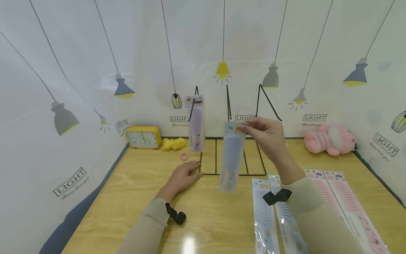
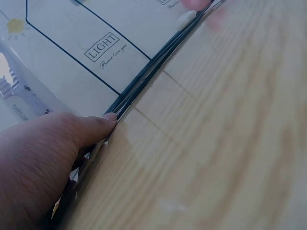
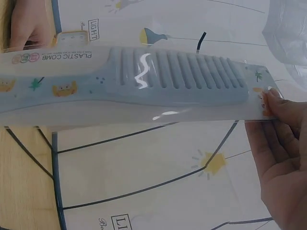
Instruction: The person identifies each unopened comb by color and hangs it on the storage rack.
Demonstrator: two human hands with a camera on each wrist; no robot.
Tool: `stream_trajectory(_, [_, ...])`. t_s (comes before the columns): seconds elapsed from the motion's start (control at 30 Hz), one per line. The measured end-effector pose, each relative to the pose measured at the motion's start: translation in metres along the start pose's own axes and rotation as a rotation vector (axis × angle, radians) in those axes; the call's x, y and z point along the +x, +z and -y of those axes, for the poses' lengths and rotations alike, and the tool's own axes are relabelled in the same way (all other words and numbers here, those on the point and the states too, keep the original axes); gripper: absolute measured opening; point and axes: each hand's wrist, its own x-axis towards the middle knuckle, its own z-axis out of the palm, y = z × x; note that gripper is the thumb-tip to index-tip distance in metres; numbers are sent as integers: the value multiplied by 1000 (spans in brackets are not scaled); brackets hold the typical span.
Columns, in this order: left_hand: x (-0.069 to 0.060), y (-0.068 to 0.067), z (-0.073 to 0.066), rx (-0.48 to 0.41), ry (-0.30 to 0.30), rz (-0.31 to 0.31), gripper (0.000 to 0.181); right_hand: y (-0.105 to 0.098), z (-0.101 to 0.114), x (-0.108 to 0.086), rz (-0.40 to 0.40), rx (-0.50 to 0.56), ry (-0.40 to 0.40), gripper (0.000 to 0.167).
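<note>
A black wire rack [image 1: 216, 155] stands on the wooden table, and a purple packaged comb [image 1: 195, 123] hangs on its left hook. My right hand [image 1: 269, 135] pinches the top of a blue packaged comb [image 1: 232, 155] between thumb and fingers, the pack hanging down in front of the rack's middle hook. In the right wrist view the blue comb [image 3: 177, 79] shows through clear film, pinched at its end by the right hand [image 3: 283, 148]. My left hand [image 1: 182, 178] rests at the rack's lower left corner; in the left wrist view the hand's thumb [image 2: 98, 129] touches the black wire.
Blue packs [image 1: 264, 211] and pink packs [image 1: 352, 204] lie at the right front. Along the back are a yellow clock [image 1: 143, 137], yellow string [image 1: 173, 143], a pink ring [image 1: 184, 156] and a pink plush toy [image 1: 331, 140]. A bare hook [image 1: 269, 100] juts forward on the rack's right.
</note>
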Motion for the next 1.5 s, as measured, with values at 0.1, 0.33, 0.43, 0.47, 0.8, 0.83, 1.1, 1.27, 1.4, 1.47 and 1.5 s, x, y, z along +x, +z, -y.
stream_trajectory(0.1, [0,0,-1,3,-7,10,58,2,1,1,2,16,-9,15])
stream_trajectory(0.33, [-4,0,-5,-10,-20,17,58,5,0,4,-22,-48,-52,14])
stream_trajectory(0.43, [-5,0,-5,-8,-24,17,58,7,-1,5,-13,-66,-78,12])
stream_trajectory(0.47, [-5,1,-5,-7,-23,16,58,8,-1,6,-12,-75,-85,11])
stream_trajectory(0.8, [-6,3,-2,-7,-21,2,57,15,1,10,-24,-211,-79,10])
stream_trajectory(0.83, [-5,3,-3,-7,-21,2,57,15,1,11,-22,-207,-77,11])
stream_trajectory(1.1, [-3,1,-4,-4,-21,3,57,21,9,15,-9,-235,-92,11])
stream_trajectory(1.27, [0,-3,-3,-5,-16,0,58,24,22,18,7,-261,-113,10])
stream_trajectory(1.4, [0,-4,-3,-10,-14,3,58,20,3,22,14,-253,-96,12])
stream_trajectory(1.47, [0,-3,-3,-5,-11,5,58,17,-9,23,14,-233,-80,13])
stream_trajectory(1.5, [0,-3,-3,0,-12,8,58,15,-13,24,13,-226,-70,13])
